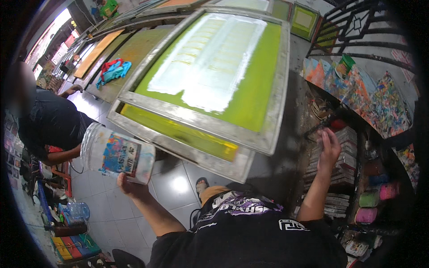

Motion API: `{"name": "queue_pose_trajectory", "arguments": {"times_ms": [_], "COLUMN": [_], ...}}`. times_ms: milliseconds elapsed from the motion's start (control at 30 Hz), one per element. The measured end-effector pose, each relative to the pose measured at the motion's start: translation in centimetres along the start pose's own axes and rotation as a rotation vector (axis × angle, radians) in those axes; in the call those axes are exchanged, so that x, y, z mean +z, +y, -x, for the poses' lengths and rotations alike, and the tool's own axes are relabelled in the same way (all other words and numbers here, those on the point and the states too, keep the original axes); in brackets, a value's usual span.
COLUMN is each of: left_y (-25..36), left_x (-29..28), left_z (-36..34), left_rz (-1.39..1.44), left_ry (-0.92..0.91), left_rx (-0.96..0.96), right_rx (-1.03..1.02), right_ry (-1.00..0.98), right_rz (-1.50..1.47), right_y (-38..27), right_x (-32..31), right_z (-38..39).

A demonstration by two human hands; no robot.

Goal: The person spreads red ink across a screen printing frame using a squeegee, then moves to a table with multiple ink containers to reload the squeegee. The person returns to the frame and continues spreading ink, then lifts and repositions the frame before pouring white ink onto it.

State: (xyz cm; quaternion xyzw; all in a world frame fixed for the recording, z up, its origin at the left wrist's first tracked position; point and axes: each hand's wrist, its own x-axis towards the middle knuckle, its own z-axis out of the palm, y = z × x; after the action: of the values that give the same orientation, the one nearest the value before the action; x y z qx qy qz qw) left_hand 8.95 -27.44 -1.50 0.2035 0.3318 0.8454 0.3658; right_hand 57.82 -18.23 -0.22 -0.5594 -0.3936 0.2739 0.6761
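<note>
While the left hand [129, 185] cups a white plastic tub [117, 154] from below at lower left of the frame, the fingers are wrapped under its base end and the tub lies tipped on its side, long axis running roughly left to right with a slight downward slant to the right. Lid end, a ribbed translucent cap, points toward the left edge of the frame; base end sits at the palm. A blue, pink and white label faces the camera. The tub is held in the air over the grey tiled floor [174, 187], just below and left of the near corner of the screen frame [268, 147], apart from it, not touching. The frame is a large metal-edged rectangle with yellow-green mesh [254, 89] and a broad smear of white ink [210, 62] across its middle; its long axis runs from lower centre toward upper centre. The left hand is plainly the nearer hand to the tub, being the one grasping it. The right hand [330, 147] is at right of centre, raised, fingers spread and loose, holding nothing, reaching toward dark stacked shelves [344, 169] beside the frame's right edge; whether it touches them I cannot tell. Another person in a dark shirt [53, 120] bends at the left edge. Crumpled red and blue cloth [112, 70] lies on a table at upper left. Coloured jars [380, 196] sit at lower right.
</note>
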Motion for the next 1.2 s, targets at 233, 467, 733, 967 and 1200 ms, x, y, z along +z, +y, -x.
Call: {"name": "queue_pose_trajectory", "arguments": {"times_ms": [233, 467, 733, 967, 1200], "left_y": [-3.2, -3.8, -3.6, -3.3, -6.0], "left_x": [4.2, -0.4, 3.5, 10.5, 17.9], "left_z": [6.0, 6.9, 9.5, 14.8, 20.1], "left_rz": [0.003, -0.782, -0.284, -0.107, -0.077], "left_ry": [0.152, 0.391, 0.530, 0.705, 0.848], "left_rx": [0.133, 0.849, 0.795, 0.799, 0.939], "right_rx": [0.423, 0.680, 0.611, 0.608, 0.387], "right_ry": [-0.494, -0.646, -0.544, -0.488, -0.543], "right_rz": [-0.157, -0.422, -0.398, -0.572, -0.513], "right_y": [2.5, 6.3, 5.8, 5.3, -0.1], "right_x": [0.8, 15.9, 19.0, 21.1, 25.1], "right_z": [-12.0, -20.2, -21.1, -23.3, -32.3]}}
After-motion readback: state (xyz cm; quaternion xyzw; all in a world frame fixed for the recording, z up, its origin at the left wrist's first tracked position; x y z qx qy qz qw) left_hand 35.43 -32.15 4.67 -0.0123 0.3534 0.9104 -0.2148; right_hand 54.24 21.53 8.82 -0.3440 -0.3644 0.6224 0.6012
